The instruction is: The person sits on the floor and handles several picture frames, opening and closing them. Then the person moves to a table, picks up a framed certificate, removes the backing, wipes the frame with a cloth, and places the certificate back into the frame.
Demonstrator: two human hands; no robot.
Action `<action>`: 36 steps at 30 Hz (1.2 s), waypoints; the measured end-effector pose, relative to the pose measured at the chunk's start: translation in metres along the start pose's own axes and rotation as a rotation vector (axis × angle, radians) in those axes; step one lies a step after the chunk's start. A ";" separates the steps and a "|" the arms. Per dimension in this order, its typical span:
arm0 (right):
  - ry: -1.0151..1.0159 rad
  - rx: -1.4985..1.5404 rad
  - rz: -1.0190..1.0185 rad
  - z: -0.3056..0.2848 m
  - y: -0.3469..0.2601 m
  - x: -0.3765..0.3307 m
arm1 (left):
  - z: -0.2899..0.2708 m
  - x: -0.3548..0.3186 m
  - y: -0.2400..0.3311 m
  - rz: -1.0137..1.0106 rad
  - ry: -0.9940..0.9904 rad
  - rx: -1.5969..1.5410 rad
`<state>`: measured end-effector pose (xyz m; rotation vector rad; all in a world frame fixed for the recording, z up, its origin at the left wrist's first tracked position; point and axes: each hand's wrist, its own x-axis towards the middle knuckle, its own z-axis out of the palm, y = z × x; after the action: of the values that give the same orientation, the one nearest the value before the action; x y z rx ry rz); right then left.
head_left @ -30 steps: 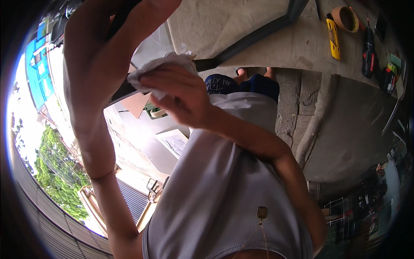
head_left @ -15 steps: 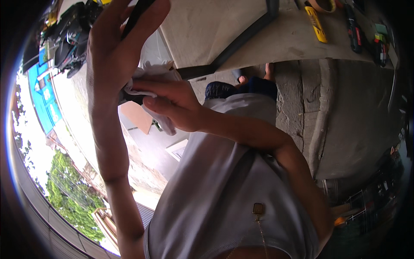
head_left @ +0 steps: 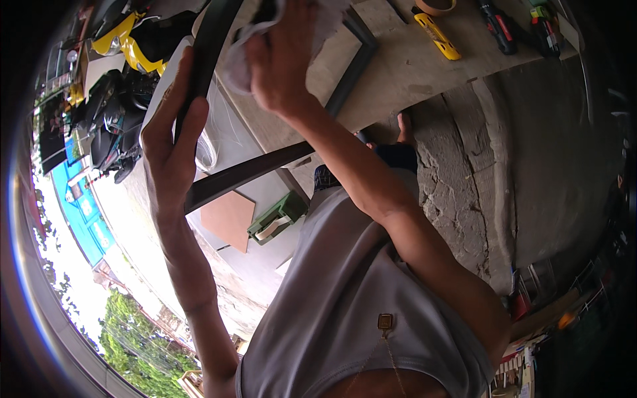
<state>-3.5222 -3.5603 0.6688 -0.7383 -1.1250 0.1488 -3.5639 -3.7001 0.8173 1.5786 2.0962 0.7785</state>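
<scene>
Tilted in front of me is a dark, straight-barred frame (head_left: 249,172). My left hand (head_left: 169,146) is closed around its left bar near the corner, with the thumb on one side and the fingers on the other. Farther off and to the right, my right hand (head_left: 282,73) holds a crumpled whitish cloth (head_left: 237,66) at the far part of the frame. The fingers are partly blurred and covered by the cloth. Whether the cloth touches a bar at this moment I cannot tell.
On the worktop (head_left: 391,79) at the far right lie a yellow utility knife (head_left: 436,33), a roll of tape (head_left: 436,5) and red-and-black tools (head_left: 497,26). Below the frame are a green tool (head_left: 277,217) and a brown board (head_left: 227,217). Motorbikes (head_left: 116,126) stand at the left.
My right hand has moved away from me and to the right with the cloth, off the near left corner. My left hand sits slightly lower, still on the frame.
</scene>
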 end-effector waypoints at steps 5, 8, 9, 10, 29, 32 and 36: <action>-0.326 0.212 0.444 -0.065 0.025 -0.072 | -0.004 0.008 -0.011 -0.030 -0.019 0.058; -0.410 -0.069 0.707 -0.094 0.038 -0.109 | -0.004 0.002 -0.005 -0.057 -0.028 0.057; -0.413 -0.064 0.774 -0.099 0.043 -0.113 | -0.003 0.001 -0.005 -0.022 -0.024 0.059; -0.416 -0.058 0.841 -0.103 0.047 -0.117 | -0.001 -0.001 -0.005 0.013 -0.019 0.062; -1.207 -0.156 1.062 -0.206 -0.074 -0.146 | 0.013 -0.011 0.018 0.012 0.053 0.055; -1.047 -0.003 1.021 -0.200 -0.091 -0.125 | 0.015 -0.015 0.020 -0.002 0.072 0.052; -0.918 0.286 1.092 -0.170 -0.131 -0.069 | 0.016 -0.010 0.016 0.019 0.076 0.054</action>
<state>-3.4396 -3.7696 0.6575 -0.9837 -1.3736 1.6695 -3.5393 -3.7030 0.8156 1.6233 2.1762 0.8067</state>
